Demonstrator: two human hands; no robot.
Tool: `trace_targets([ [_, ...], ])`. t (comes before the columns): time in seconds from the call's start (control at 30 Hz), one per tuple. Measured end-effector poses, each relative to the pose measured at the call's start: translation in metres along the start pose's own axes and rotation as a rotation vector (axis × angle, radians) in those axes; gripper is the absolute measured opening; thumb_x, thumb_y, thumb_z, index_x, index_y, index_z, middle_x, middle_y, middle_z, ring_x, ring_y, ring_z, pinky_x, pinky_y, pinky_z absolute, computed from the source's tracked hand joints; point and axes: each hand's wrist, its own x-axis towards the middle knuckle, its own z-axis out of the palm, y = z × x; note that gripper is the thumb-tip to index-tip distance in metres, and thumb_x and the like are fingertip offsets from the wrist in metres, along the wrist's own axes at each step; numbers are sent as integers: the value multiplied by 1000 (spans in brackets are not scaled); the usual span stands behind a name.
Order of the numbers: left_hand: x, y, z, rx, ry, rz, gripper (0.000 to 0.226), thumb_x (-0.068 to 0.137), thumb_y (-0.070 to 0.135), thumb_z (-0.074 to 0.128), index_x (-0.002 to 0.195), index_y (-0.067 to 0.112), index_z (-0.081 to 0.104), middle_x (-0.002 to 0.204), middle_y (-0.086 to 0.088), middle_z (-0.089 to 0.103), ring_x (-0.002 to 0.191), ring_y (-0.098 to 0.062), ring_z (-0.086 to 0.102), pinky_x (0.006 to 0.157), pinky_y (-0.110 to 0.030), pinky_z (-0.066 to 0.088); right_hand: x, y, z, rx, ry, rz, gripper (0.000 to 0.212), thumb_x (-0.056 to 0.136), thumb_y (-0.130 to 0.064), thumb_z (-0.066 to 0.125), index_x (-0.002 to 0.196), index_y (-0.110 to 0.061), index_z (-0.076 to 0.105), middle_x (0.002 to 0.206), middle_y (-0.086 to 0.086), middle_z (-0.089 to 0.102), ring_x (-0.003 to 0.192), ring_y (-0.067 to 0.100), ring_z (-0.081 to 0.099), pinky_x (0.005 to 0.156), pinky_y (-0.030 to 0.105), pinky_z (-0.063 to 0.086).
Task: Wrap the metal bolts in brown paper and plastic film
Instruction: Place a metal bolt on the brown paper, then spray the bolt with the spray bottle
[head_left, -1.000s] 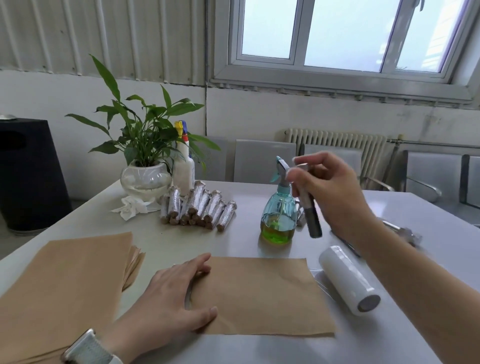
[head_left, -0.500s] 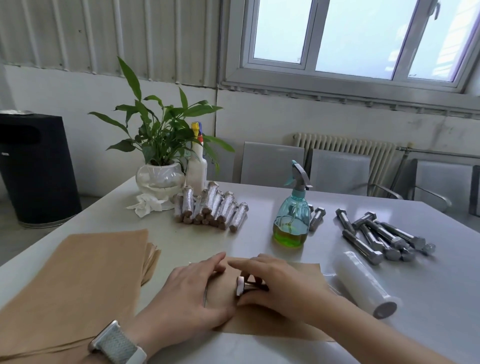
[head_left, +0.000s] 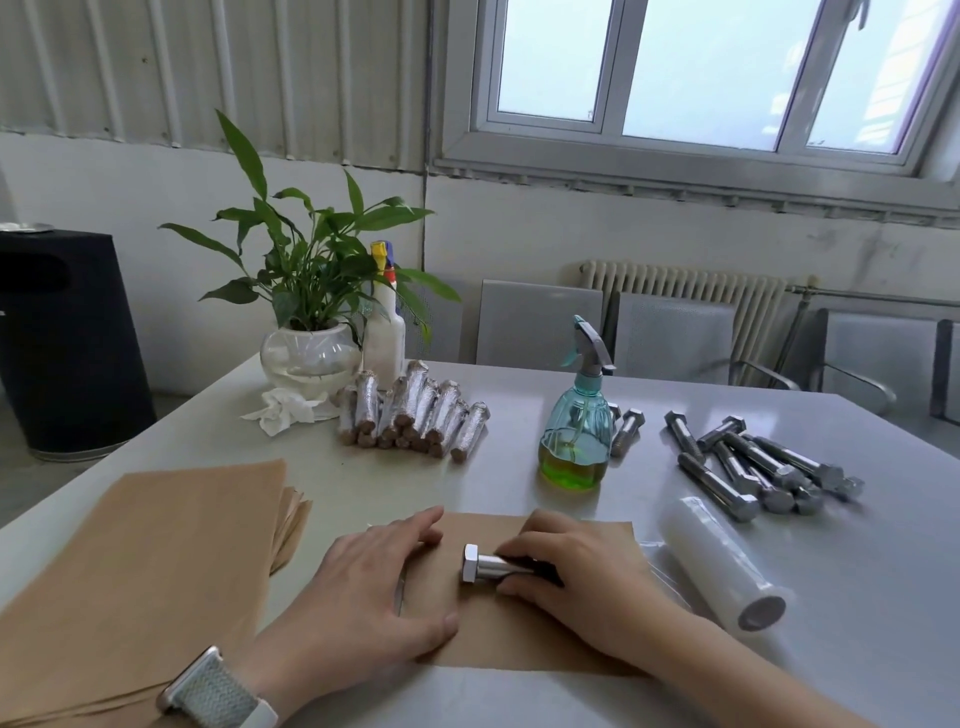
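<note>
One bolt (head_left: 491, 566) lies on its side on a single sheet of brown paper (head_left: 524, 639) at the near edge of the table (head_left: 857, 670), hex head pointing left. Right hand (head_left: 566, 582) covers the shank, fingers and thumb curled round it, pinning it to the sheet. Left hand (head_left: 379, 582) rests flat on the sheet's left edge, fingers straight and spread, holding nothing. Step in hand, as I judge it: seating the bolt before rolling. To do it well, square the shank to the near edge of the sheet so the roll does not spiral, keep the left palm down as an anchor until the first turn catches, then tuck the paper tight under the shank; leave overhang past head and tip for folding in. Roll of plastic film (head_left: 719, 564) lies just right of the sheet, within reach for the second layer. Unwrapped bolts (head_left: 763, 470) heaped farther right; finished wrapped bolts (head_left: 415, 413) stacked at the back near the potted plant (head_left: 311, 291). Spare paper stack (head_left: 140, 571) on the left. Spray bottle (head_left: 576, 436) stands behind the sheet, apart from it.
</note>
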Motion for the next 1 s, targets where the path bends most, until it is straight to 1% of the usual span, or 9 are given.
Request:
trace_targets([
  [0.13,1,-1,1,-3,6,-3,87,58,79,46,134,60,7,129,45,31,121,23,22,101,-4,8,7,3,-9,124,43,136,44,77,-61,69,111,-32,70,100,-17,57,89,0,51,79,8,36],
  [0.23,2,-1,2,3,8,-6,91,58,78,46,138,57,8,131,43,32,124,21,23,103,-5,8,35,28,-37,304,597,369,40,73,-45,79,100,-18,65,89,-4,60,80,8,53,74,25,43],
  [0.3,2,-1,2,12,10,0,93,59,77,48,141,55,9,131,42,32,122,23,22,103,-6,8,57,50,-57,337,706,528,61,74,-45,80,119,-13,54,110,5,59,98,17,55,86,36,49],
  [0.43,1,-2,1,11,5,6,89,71,68,61,140,56,8,129,44,30,114,31,16,103,-6,7,94,83,-66,595,367,602,103,69,-42,83,151,-16,26,150,11,39,137,29,39,111,50,37],
  [0.53,2,-2,2,24,-3,5,88,74,64,64,141,55,7,129,44,29,112,33,14,101,-2,5,111,94,-62,716,259,575,69,67,-38,84,127,-24,51,119,7,62,115,28,59,96,40,49],
  [0.67,1,-3,2,23,-5,12,89,72,66,61,144,52,11,126,45,28,111,34,12,97,1,3,123,99,-52,664,273,579,39,83,-9,72,119,-17,62,110,4,69,97,25,69,97,47,52],
  [0.77,1,-3,2,7,-7,9,90,70,68,59,146,51,12,124,45,28,109,35,10,97,0,5,124,82,-58,603,336,535,35,83,-1,61,113,-19,63,103,15,69,94,39,68,83,39,55],
  [0.87,2,-3,4,0,-4,9,89,73,65,62,146,50,13,122,46,27,108,37,7,98,-2,7,119,52,-86,697,328,441,45,86,6,57,126,-14,57,110,1,71,84,40,71,81,44,57],
  [1.0,2,-4,4,10,-2,16,88,75,61,64,146,49,14,120,46,25,106,38,9,95,4,2,83,10,-130,708,18,332,42,86,3,64,123,-15,58,105,-5,74,80,22,74,71,28,60],
])
